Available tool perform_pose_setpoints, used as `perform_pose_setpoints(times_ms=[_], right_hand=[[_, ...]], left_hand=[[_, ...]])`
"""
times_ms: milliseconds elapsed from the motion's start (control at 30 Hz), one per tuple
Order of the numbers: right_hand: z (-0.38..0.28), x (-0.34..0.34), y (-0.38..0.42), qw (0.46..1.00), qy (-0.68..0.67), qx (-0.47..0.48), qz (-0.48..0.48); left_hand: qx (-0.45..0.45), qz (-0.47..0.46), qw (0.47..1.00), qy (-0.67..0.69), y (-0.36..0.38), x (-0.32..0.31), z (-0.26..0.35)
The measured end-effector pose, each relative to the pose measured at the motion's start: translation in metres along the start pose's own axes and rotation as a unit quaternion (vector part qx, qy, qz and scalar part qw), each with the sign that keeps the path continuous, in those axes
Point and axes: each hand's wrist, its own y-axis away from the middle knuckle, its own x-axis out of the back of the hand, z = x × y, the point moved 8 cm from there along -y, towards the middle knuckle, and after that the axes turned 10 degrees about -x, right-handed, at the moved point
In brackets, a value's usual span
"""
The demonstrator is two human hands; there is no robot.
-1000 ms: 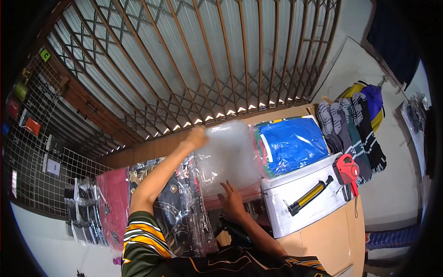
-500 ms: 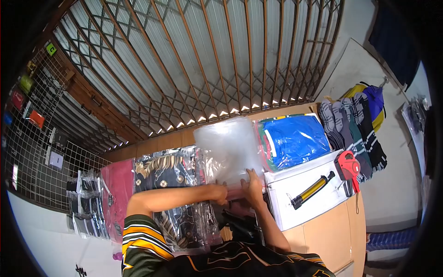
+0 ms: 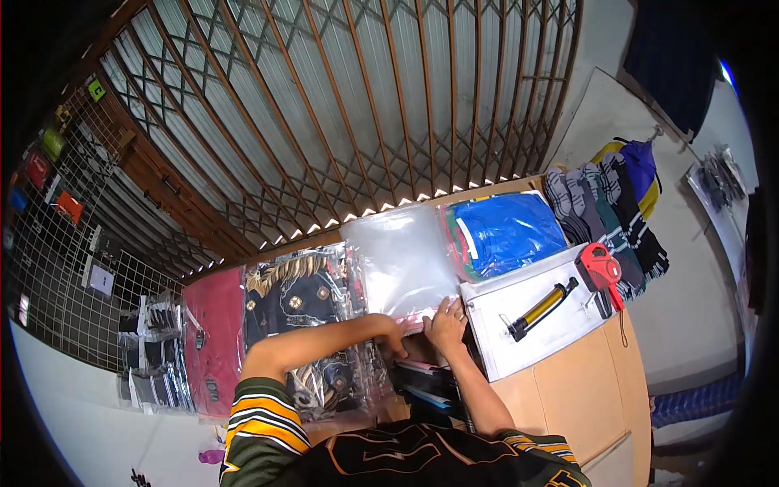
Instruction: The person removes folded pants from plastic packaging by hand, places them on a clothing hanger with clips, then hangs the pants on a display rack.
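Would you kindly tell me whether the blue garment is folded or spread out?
Folded: the blue garment lies as a compact, roughly rectangular bundle under shiny clear plastic, with no sleeves or legs spread out.

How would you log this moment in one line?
left hand: at near edge of clear plastic; right hand: same edge; blue packet: right of plastic; pump: lying on white packet

clear plastic bags (image 3: 402, 256) | transparent, glossy, pinkish along near edge | stacked flat, slightly slanted | on bench (image 3: 568, 357), between bagged dark patterned garment (image 3: 296, 280) and bagged blue garment (image 3: 511, 235)
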Motion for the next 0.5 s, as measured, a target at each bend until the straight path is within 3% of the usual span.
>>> perform_pose_setpoints(times_ms=[67,133,167,200,267,333,400,500], right_hand=[[0.003,0.004,0.007,1.000,-0.003,0.009,0.029],[0.001,0.019,0.020,0.993,-0.058,0.066,0.078],[0.002,0.024,0.032,0.993,-0.058,0.063,0.083],[0.005,0.031,0.048,0.990,-0.091,0.067,0.087],[0.010,0.036,0.077,0.985,-0.125,0.070,0.098],[0.022,0.031,0.120,0.971,-0.184,0.107,0.111],[0.041,0.012,0.157,0.965,-0.245,0.082,0.038],[0.079,-0.023,0.226,0.974,-0.224,-0.014,-0.042]], left_hand=[[0.022,-0.017,1.000,0.010,0.019,0.010,0.015],[0.011,0.044,0.999,-0.020,0.040,0.027,0.039],[-0.062,0.139,0.986,-0.068,0.043,0.031,0.055],[-0.065,0.139,0.985,-0.074,0.043,0.020,0.060],[-0.220,0.284,0.932,-0.039,0.071,0.021,0.103],[-0.267,0.313,0.911,-0.039,0.123,0.000,0.152],[-0.341,0.308,0.888,0.028,0.156,-0.034,0.186],[-0.385,0.329,0.861,0.042,0.188,-0.103,0.210]])
